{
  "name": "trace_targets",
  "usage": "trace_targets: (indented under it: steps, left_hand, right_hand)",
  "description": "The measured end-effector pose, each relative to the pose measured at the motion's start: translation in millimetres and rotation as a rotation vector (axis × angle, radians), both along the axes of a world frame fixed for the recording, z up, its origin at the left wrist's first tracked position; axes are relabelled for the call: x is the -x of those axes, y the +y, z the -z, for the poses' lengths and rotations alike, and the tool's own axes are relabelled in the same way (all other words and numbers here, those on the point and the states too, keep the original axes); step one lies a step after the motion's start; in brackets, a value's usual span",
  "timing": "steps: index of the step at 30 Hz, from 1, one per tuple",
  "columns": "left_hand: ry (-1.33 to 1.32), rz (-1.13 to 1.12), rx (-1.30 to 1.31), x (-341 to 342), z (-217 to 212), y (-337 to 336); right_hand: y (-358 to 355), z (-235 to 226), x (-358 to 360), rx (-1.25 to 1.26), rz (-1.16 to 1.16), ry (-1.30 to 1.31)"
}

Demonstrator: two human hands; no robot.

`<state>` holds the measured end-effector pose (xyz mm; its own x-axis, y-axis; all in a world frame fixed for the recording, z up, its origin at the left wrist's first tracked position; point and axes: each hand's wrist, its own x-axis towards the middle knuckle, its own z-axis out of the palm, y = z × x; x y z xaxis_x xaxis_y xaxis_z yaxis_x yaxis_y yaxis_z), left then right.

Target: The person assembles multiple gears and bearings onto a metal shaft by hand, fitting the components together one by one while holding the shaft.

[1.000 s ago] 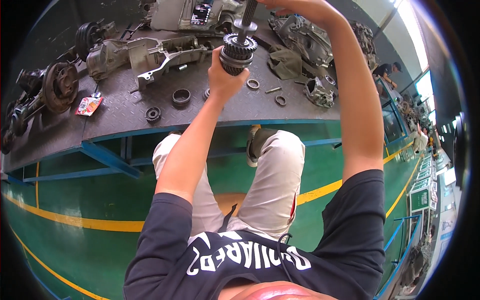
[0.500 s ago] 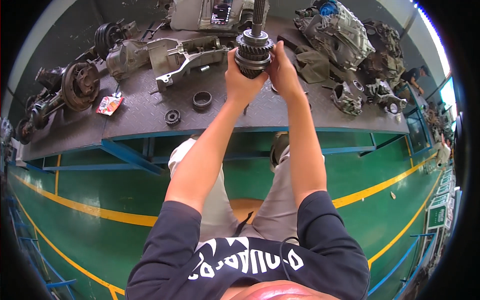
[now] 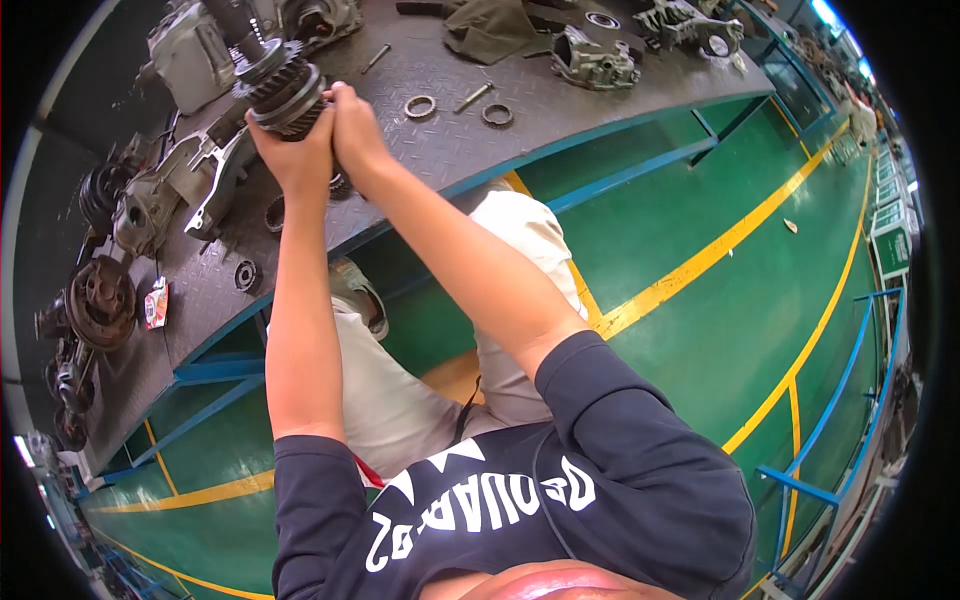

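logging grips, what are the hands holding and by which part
A geared shaft, by its lower gear end in the left hand; whether the right hand grips it too is unclear.

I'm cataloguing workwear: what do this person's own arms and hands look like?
The left hand and right hand are ungloved, with nothing worn visible at the wrists. The forearms are uncovered below short, loose, dark sleeves that show no markings.

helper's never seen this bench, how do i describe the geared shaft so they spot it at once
Start at the blue-framed bench with a dark metal top, then go upper left. There the geared shaft sits in the left grip, the right grip alongside. Unlike the loose rings on the bench, it stacks toothed wheels along a rod.
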<state>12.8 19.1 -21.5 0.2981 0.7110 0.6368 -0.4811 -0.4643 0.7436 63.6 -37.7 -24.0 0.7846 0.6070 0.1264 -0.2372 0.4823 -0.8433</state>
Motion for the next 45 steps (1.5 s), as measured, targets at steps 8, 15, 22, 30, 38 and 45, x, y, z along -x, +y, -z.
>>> trace_targets:
  steps: [8, 15, 22, 30, 38, 45]
  left_hand:
    - [0.011, 0.02, 0.039, 0, 6, 8]
    - [-0.018, 0.144, 0.071, 1, 1, -19]
    - [0.565, 0.509, 0.099, 52, -33, -22]
    - [1.482, -0.077, -0.5, 79, 33, 40]
    - [1.641, -0.169, -0.568, 53, 44, 36]
    - [1.725, -0.291, -0.653, 45, 34, 29]
  right_hand:
    - [9, 1, -3, -0.027, 0.151, -0.104]
    - [-29, -38, -17, -0.333, -0.17, -0.636]
    - [-43, -39, -23, -0.272, 0.005, -0.676]
    - [-41, -50, -11, -0.194, -0.003, -0.695]
    - [-33, -47, -9, -0.31, -0.082, -0.646]
    - [-34, -49, 1, -0.328, -0.014, -0.673]
